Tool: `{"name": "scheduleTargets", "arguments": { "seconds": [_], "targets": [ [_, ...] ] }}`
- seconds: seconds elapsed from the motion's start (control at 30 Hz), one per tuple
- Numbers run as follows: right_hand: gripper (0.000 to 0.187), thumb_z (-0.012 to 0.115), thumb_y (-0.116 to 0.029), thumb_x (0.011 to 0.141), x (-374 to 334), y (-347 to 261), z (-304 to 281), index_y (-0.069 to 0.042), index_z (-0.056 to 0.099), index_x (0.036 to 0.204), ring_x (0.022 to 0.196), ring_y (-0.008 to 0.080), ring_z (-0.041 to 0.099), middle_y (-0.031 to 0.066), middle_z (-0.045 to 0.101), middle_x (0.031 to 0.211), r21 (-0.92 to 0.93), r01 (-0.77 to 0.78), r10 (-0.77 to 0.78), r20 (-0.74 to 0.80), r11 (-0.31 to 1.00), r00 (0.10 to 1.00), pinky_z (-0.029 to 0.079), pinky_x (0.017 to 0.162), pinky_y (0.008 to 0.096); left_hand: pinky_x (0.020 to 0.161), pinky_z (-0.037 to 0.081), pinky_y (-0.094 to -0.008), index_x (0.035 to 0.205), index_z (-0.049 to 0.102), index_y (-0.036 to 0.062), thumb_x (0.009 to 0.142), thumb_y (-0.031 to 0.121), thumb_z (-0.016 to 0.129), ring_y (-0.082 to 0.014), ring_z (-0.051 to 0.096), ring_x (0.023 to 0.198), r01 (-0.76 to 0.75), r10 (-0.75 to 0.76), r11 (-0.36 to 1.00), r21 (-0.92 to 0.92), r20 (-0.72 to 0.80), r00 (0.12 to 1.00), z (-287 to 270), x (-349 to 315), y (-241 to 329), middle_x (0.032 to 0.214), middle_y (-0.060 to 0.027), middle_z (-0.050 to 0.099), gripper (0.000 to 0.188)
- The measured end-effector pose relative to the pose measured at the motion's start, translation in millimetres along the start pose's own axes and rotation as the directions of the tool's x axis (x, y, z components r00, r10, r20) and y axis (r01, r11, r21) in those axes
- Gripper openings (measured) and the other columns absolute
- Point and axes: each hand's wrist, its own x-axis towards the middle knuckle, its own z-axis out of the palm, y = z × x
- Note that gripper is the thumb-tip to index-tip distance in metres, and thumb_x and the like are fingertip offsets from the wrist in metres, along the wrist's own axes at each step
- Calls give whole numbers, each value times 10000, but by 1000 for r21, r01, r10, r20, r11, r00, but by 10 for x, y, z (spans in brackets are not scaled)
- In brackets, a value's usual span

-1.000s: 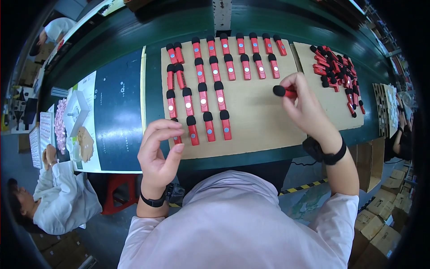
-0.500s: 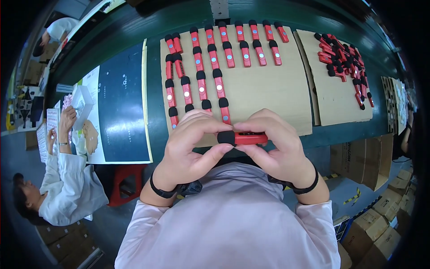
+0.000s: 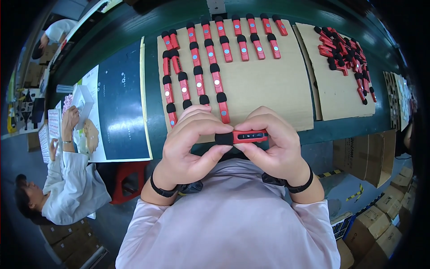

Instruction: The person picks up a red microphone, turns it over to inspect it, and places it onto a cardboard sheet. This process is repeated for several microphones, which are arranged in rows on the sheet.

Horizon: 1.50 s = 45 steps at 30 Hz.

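Between my two hands, close in front of my chest, lies a small red microphone (image 3: 251, 136) held level. My left hand (image 3: 186, 150) pinches its black foam windscreen (image 3: 223, 138) between thumb and fingers. Thumb and fingers of my right hand (image 3: 277, 145) grip the red body, whose dark inset strip faces up. Beyond my hands, rows of similar red microphones (image 3: 225, 50) with black foam tops rest on a cardboard sheet (image 3: 264, 92). My left hand partly covers the nearest row.
On a second cardboard sheet (image 3: 336, 96) to the right, more microphones (image 3: 345, 54) lie in a loose heap. A dark blue board (image 3: 121, 112) is on the left of the green table. Further left a person (image 3: 74, 188) works. Cartons (image 3: 369, 224) stand at the lower right.
The microphone has rolled in my fingers, so its dark inset strip now shows more fully from above. Both hands keep their hold. The view has shifted slightly.
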Motion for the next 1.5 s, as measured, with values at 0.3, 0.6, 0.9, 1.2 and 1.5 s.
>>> {"name": "scheduleTargets", "arguments": {
  "seconds": [0.3,0.6,0.9,1.2,1.5],
  "targets": [
    [311,747,25,742,-29,23,0,16,631,1031,800,176,594,107,628,895,71,-114,116,-20,991,993,460,682,264,1000,386,-500,960,644,-30,772,105,757,-251,627,893,3,-3,1000,12,-26,1000,8,-2,-20,915,-131,669,258],
    [267,709,24,766,95,-100,-89,14,641,1024,797,189,593,106,633,913,-108,-87,91,32,990,995,481,670,267,941,445,-471,977,653,2,702,19,755,-259,637,878,-67,71,989,129,-23,997,-20,21,-73,934,-107,674,294],
    [163,684,-24,802,359,-23,-477,7,626,951,724,156,598,80,629,861,-451,-164,272,185,877,944,478,601,241,925,449,-453,994,640,-5,719,-26,700,-284,618,924,17,17,972,235,-143,990,-136,-101,-85,982,-140,649,282],
    [243,656,-204,862,872,714,-1291,21,640,953,701,203,652,115,676,771,-772,-504,488,-292,386,822,512,657,310,929,448,-390,993,625,-27,757,-41,670,-283,597,972,177,-99,952,251,-296,950,-417,-433,-302,1012,-149,634,240],
    [298,666,-268,859,957,771,-1310,10,666,966,762,261,672,158,693,845,-820,-489,484,-313,297,817,529,703,342,919,444,-363,998,627,-11,790,-44,642,-269,584,1009,256,-176,942,216,-334,926,-443,-524,-337,1037,-139,627,211]
  ]
}}
